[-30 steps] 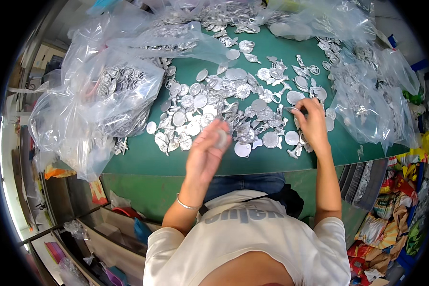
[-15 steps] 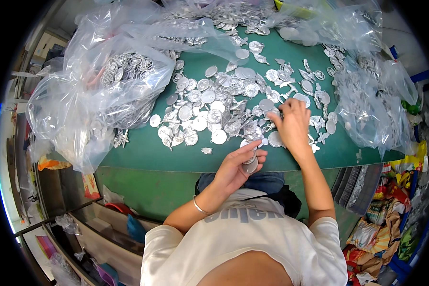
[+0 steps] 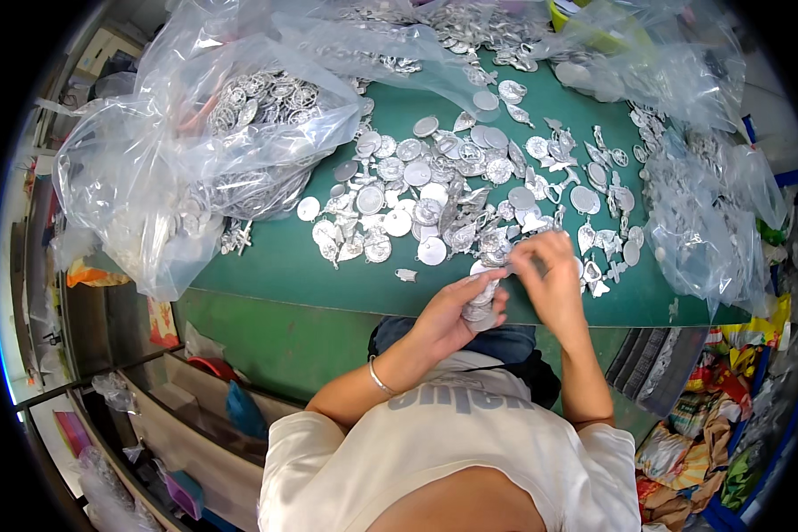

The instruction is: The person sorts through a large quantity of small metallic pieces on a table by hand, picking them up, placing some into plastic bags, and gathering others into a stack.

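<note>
1. Room: pretty cluttered. Open drawer (image 3: 195, 426) low on the left, crumpled colorful packets (image 3: 700, 426) lower right, green floor (image 3: 275, 359) in between.
2. Bench (image 3: 315, 277): green top, near edge right at the person's lap, with clear plastic bags of silver pieces on it, a left bag (image 3: 124, 195) and a right bag (image 3: 700, 217).
3. The pile of silver charms (image 3: 430, 208) sits ahead of the left hand (image 3: 452, 315) and ahead-left of the right hand (image 3: 550, 275). Long axis runs side to side. Right hand's a touch nearer, fingertips by the pile's near edge.
4. Left hand's curled around a few silver discs (image 3: 479, 315). Right hand's fingers are narrowed, just beside the left's; can't tell if they've got a piece.
5. Smallest: one loose charm (image 3: 405, 276) ahead-left of the left hand, lying roughly sideways.
</note>
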{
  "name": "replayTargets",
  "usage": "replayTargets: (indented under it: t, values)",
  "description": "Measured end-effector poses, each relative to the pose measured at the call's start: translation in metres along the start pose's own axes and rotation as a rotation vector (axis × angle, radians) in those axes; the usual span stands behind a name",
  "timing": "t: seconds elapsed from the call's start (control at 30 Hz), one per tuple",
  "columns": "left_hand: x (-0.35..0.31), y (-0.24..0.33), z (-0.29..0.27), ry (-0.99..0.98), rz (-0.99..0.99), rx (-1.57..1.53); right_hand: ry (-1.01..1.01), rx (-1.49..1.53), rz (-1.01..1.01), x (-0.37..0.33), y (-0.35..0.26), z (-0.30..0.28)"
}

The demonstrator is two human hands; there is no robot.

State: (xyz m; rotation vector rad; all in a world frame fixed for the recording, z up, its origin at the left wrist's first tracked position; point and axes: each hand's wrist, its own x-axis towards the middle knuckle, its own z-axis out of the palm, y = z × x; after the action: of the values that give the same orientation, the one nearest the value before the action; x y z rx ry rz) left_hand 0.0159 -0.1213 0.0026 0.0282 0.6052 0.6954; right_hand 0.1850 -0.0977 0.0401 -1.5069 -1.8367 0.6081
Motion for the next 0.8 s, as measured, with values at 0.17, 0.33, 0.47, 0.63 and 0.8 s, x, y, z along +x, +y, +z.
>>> replayTargets:
  t: [0.17,0.33,0.47,0.63,0.8]
  values:
    - [-0.018,0.023,0.007,0.14,0.403,0.388,0.103,-0.427,-0.062,0.004,0.001,0.024]
    - [-0.002,0.064,0.005,0.466,0.866,1.402,0.044,-0.28,0.008,0.004,0.008,0.019]
    - [0.022,0.079,0.009,0.594,0.97,1.951,-0.005,0.187,0.276,0.003,0.016,0.003]
    - [0.029,0.086,0.005,0.512,0.915,1.97,0.061,0.193,0.222,0.005,0.033,-0.024]
    - [0.011,0.078,0.018,-0.1,0.151,0.609,-0.207,0.589,0.228,0.025,0.008,-0.015]
